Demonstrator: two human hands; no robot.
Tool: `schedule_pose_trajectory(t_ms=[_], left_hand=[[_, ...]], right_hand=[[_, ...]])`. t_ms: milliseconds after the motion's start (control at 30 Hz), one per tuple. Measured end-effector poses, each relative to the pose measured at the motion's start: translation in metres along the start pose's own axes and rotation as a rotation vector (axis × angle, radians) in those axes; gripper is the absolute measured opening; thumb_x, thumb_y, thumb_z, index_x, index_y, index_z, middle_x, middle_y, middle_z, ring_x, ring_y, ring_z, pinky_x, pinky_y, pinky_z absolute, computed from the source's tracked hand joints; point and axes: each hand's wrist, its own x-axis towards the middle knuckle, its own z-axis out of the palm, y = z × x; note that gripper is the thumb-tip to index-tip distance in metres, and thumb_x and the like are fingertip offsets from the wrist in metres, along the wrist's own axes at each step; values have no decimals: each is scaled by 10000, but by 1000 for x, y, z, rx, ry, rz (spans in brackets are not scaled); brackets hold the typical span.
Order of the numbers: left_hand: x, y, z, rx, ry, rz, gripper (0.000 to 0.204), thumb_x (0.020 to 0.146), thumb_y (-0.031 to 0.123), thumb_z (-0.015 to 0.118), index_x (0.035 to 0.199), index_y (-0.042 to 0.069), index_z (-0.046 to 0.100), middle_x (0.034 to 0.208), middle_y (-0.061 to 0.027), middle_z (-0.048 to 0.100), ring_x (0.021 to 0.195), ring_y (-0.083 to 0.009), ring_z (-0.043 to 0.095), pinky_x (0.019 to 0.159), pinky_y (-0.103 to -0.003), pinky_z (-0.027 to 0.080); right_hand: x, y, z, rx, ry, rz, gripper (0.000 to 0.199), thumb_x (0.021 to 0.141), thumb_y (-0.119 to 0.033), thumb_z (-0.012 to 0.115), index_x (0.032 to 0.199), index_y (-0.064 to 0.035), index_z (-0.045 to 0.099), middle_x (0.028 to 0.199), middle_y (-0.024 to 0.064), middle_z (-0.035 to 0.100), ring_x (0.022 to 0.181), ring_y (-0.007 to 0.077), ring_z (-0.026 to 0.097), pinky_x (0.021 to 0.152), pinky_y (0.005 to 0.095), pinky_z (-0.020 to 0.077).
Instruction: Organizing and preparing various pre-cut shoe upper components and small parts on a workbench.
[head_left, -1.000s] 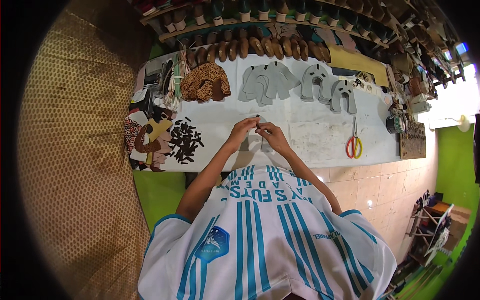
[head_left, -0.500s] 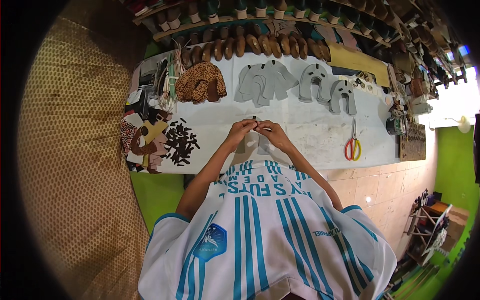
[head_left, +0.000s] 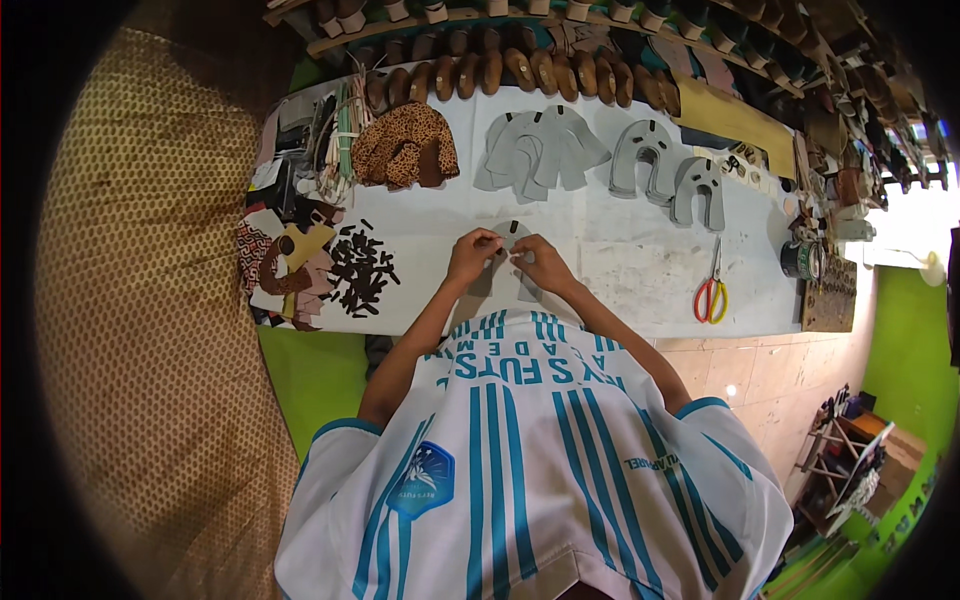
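Greys, browns and one bright pair of handles on a white bench

Under the left hand (head_left: 472, 255) and right hand (head_left: 540, 262) lies a flat grey cut-out piece (head_left: 505, 280) on the white worktable top (head_left: 620, 270). Just left of the left hand sits a heap of small black strips (head_left: 360, 270), and further left a stack of patterned brown, tan and red scraps (head_left: 285, 265). Beyond the left hand is a pile of leopard-spotted brown pieces (head_left: 405, 148); beyond both hands lie plain grey horseshoe-shaped cut-outs (head_left: 540, 150). Well right of the right hand rest scissors with red and yellow handles (head_left: 711, 290). The person's shirt (head_left: 520, 460) is white with light blue stripes.
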Motion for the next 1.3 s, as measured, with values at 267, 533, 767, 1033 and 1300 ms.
schedule_pose_trajectory(t_ms=[267, 533, 767, 1033, 1300], left_hand=[[19, 8, 0, 643, 17, 154, 106, 869, 173, 743, 917, 96, 687, 864, -53, 729, 793, -264, 700, 710, -379, 533], [4, 5, -1, 935, 72, 358, 137, 851, 254, 745, 922, 140, 719, 925, -29, 694, 920, -260, 634, 855, -428, 434], [2, 8, 0, 1041, 105, 404, 128, 854, 248, 723, 910, 137, 754, 926, -33, 698, 926, -246, 634, 868, -414, 425], [10, 13, 2, 1181, 69, 512, 117, 818, 200, 717, 879, 110, 760, 918, -35, 702, 928, -233, 635, 891, -401, 421], [7, 9, -4, 1187, 21, 572, 90, 797, 195, 735, 825, 110, 730, 889, -31, 685, 908, -225, 627, 897, -393, 419]], right_hand=[[40, 19, 1, -580, 86, -328, 303, 890, -171, 692, 1184, -99, 694, 1338, 100, 579, 1279, 300, 517, 1101, 463, 387], [47, 33, -6, -806, -47, -427, 438, 927, -289, 675, 1337, -147, 617, 1502, 68, 472, 1421, 273, 400, 1188, 493, 291], [46, 33, -7, -840, -57, -425, 473, 949, -343, 661, 1381, -166, 590, 1530, 64, 453, 1431, 256, 391, 1198, 491, 283], [47, 41, -5, -869, -56, -516, 454, 968, -355, 636, 1381, -171, 598, 1533, 47, 461, 1424, 239, 401, 1205, 493, 280], [48, 43, -6, -844, -81, -494, 413, 976, -377, 612, 1340, -185, 645, 1517, 27, 484, 1416, 214, 411, 1208, 493, 278]])
